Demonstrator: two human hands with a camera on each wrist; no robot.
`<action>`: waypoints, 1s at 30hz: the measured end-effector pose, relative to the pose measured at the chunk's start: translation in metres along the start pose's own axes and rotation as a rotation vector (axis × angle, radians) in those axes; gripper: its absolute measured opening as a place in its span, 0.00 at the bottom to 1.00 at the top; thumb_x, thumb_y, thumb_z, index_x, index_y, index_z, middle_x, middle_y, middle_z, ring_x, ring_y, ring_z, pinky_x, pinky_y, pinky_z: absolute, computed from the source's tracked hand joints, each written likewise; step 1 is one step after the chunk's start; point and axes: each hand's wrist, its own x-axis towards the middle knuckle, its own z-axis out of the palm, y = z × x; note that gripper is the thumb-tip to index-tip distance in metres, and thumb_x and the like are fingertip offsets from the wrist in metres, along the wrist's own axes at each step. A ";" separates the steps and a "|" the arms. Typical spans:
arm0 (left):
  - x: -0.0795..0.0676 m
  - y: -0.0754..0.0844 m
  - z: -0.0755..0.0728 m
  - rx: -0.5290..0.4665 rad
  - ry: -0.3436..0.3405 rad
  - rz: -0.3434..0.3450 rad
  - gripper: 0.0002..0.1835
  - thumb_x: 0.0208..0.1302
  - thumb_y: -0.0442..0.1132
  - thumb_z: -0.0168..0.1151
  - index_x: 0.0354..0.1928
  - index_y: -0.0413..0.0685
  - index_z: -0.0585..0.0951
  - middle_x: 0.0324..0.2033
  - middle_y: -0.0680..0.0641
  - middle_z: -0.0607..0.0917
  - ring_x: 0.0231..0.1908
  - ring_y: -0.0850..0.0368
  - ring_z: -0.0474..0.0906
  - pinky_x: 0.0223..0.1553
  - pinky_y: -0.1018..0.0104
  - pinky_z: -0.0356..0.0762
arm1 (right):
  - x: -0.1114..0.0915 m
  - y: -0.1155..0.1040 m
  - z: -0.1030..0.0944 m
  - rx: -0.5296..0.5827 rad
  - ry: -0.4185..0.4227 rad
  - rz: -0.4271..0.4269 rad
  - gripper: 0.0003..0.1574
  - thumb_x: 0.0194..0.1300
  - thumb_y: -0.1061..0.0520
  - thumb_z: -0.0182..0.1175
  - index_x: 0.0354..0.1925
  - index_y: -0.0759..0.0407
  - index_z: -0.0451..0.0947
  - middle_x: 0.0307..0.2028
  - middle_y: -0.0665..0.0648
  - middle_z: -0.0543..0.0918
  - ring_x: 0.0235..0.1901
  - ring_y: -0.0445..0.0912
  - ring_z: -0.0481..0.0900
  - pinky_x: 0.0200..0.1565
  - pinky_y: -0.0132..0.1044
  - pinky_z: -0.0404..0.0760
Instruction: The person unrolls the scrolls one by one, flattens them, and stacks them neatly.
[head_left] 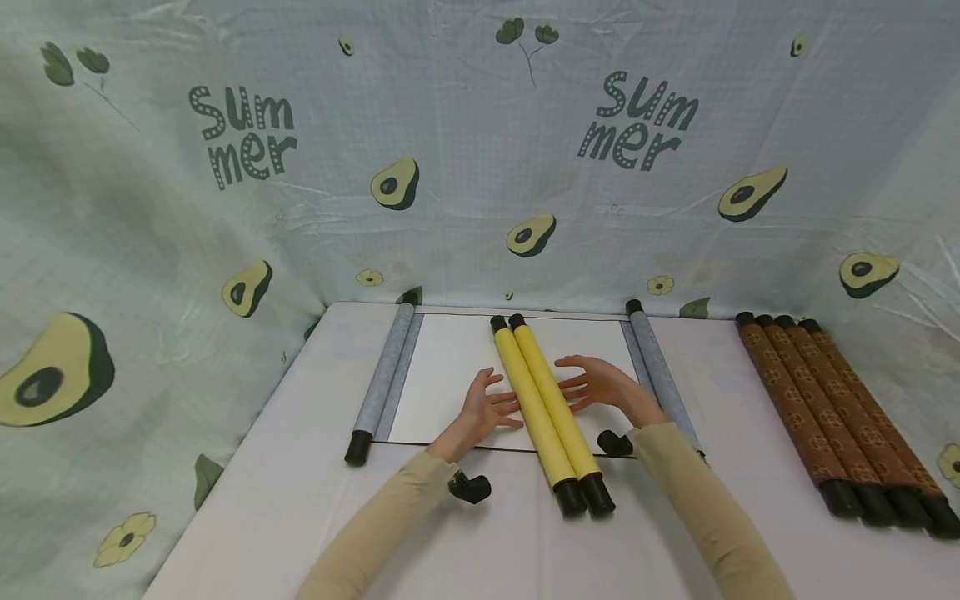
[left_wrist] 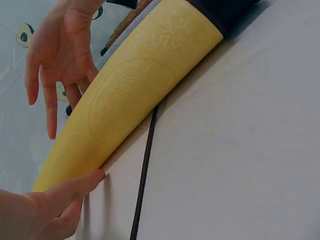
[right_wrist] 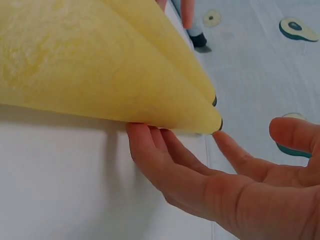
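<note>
Two yellow rolls with black end caps, a left one [head_left: 527,400] and a right one [head_left: 553,400], lie side by side, slanting across a white sheet [head_left: 442,379]. My left hand [head_left: 483,408] is at the left roll, its extended fingers along the lower side. From the other side my right hand [head_left: 603,387] reaches in with fingers extended and thumb apart. The right wrist view shows the right fingertips [right_wrist: 137,132] at the underside of the yellow surface. Embossed round patterns show on the yellow roll [left_wrist: 130,85] in the left wrist view.
Grey-blue rollers with black caps, one left [head_left: 386,371] and one right [head_left: 660,367], border the white sheet on the table [head_left: 262,525]. Several brown patterned rolls [head_left: 840,408] lie at the right. Behind hangs an avocado-print cloth [head_left: 465,108].
</note>
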 end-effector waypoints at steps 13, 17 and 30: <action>0.023 -0.011 0.005 0.008 0.072 0.032 0.34 0.63 0.54 0.40 0.65 0.41 0.50 0.59 0.29 0.57 0.54 0.26 0.61 0.47 0.31 0.63 | -0.004 0.001 0.004 -0.096 0.002 -0.019 0.34 0.71 0.45 0.30 0.65 0.67 0.50 0.62 0.73 0.56 0.51 0.56 0.69 0.42 0.39 0.74; 0.045 -0.019 -0.007 0.023 0.045 0.039 0.35 0.60 0.57 0.45 0.63 0.43 0.54 0.56 0.30 0.62 0.48 0.25 0.66 0.40 0.32 0.67 | -0.004 0.003 0.007 -0.072 0.032 -0.019 0.33 0.71 0.48 0.32 0.64 0.69 0.52 0.62 0.72 0.57 0.47 0.53 0.70 0.40 0.38 0.75; -0.010 0.016 0.012 0.154 0.033 -0.004 0.22 0.63 0.43 0.44 0.55 0.37 0.65 0.55 0.38 0.64 0.43 0.41 0.70 0.32 0.55 0.72 | -0.011 0.007 0.030 -0.027 0.148 -0.048 0.31 0.66 0.52 0.44 0.62 0.68 0.55 0.58 0.71 0.60 0.33 0.48 0.76 0.33 0.35 0.78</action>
